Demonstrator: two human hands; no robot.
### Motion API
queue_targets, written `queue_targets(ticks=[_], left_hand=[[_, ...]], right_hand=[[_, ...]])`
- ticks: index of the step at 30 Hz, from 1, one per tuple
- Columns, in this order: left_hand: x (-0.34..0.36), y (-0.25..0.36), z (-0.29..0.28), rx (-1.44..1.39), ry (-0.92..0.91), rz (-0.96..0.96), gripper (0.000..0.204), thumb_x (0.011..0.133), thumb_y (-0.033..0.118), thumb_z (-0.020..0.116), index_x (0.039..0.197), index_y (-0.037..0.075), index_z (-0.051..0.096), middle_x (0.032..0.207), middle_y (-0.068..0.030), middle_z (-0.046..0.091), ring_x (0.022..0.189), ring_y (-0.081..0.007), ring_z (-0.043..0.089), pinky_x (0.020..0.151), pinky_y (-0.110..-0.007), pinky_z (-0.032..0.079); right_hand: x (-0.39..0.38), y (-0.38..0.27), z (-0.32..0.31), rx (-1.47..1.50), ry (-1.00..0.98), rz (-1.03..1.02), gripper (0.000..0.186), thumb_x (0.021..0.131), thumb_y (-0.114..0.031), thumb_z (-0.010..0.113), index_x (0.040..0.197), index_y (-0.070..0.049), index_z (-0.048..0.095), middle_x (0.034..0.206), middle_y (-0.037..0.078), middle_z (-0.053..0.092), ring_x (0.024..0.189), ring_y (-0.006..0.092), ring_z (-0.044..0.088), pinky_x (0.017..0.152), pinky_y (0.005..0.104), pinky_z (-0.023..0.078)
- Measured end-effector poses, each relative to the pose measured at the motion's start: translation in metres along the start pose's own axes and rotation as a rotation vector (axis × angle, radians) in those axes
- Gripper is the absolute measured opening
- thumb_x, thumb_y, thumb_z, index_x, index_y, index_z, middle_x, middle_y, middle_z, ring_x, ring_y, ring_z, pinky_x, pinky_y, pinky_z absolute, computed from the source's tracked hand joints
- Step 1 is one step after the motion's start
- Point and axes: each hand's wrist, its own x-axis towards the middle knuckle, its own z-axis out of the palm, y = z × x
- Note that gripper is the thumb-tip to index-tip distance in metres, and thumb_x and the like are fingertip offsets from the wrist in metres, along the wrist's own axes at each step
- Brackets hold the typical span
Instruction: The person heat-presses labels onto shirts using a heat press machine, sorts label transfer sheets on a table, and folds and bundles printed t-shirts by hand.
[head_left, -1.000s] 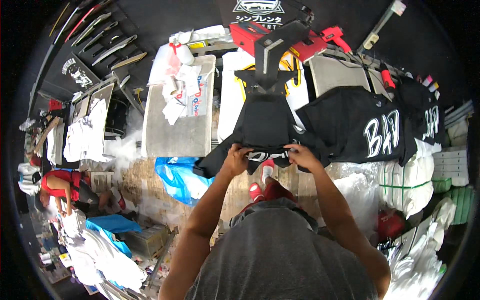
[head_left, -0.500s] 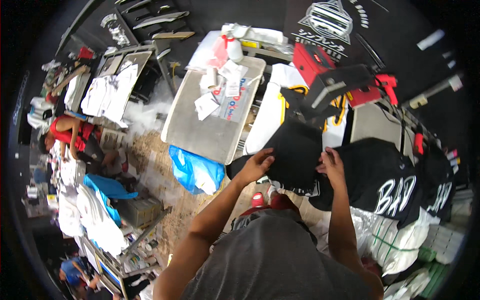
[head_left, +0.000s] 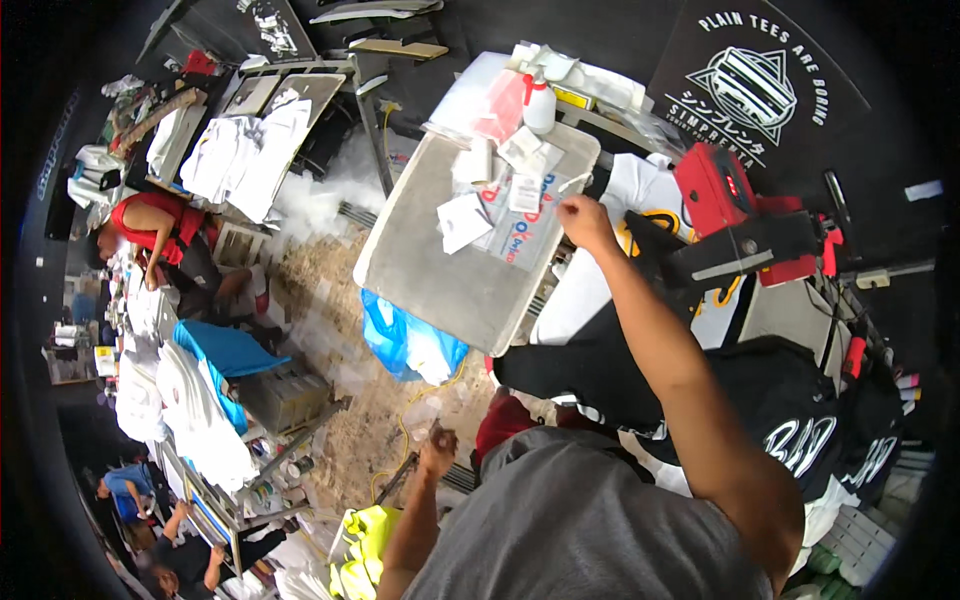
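My right hand is stretched out over the right edge of a pale padded table, close to a thin white strip. Its fingers are curled, and whatever they may hold is hidden. Low beside my waist, my left hand hangs with loosely bent fingers and nothing visible in it. Beneath my right arm, black fabric lies across white cloth with yellow trim by the red and black heat press. Paper slips, clear plastic sheets and a white bottle with a red top lie or stand on the table.
A blue plastic bag sits below the table's front edge. Black printed shirts are heaped at right. A yellow cord crosses the floor, with neon yellow cloth at lower left. Several other people sit or work at left.
Both hands have left the black fabric. The right went forward to the table's edge; the left dropped back beside my waist. My view has turned, and the fabric lies lower, spread out.
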Motion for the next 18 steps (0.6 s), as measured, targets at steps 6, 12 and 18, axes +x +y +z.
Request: queue_targets(ticks=[6, 12, 18], left_hand=[[-0.026, -0.104, -0.024, 0.036, -0.357, -0.523, 0.019, 0.092, 0.025, 0.062, 0.102, 0.013, 0.073, 0.079, -0.0092, 0.071, 0.074, -0.0223, 0.069, 0.069, -0.034, 0.054], [0.05, -0.155, -0.086, -0.401, -0.466, -0.458, 0.035, 0.091, 0.028, 0.066, 0.114, 0.002, 0.068, 0.087, -0.0089, 0.073, 0.073, -0.0198, 0.069, 0.067, -0.034, 0.055], [0.119, -0.119, -0.121, -0.492, -0.324, -0.459, 0.02, 0.094, 0.013, 0.065, 0.106, -0.002, 0.062, 0.086, -0.0086, 0.068, 0.062, -0.0128, 0.062, 0.054, -0.029, 0.051]], right_hand=[[0.072, 0.002, 0.083, -0.32, 0.127, 0.37, 0.045, 0.079, -0.042, 0.079, 0.102, -0.005, 0.069, 0.104, 0.02, 0.071, 0.1, 0.0357, 0.067, 0.089, 0.0415, 0.052], [0.074, 0.004, 0.102, -0.335, 0.173, 0.413, 0.041, 0.076, -0.033, 0.081, 0.101, -0.003, 0.068, 0.107, 0.02, 0.07, 0.1, 0.0365, 0.068, 0.09, 0.0423, 0.053], [0.065, 0.016, 0.1, 0.038, 0.239, 0.52, 0.036, 0.079, -0.022, 0.081, 0.103, 0.0, 0.066, 0.097, 0.011, 0.072, 0.077, 0.0196, 0.068, 0.07, 0.0339, 0.055]])
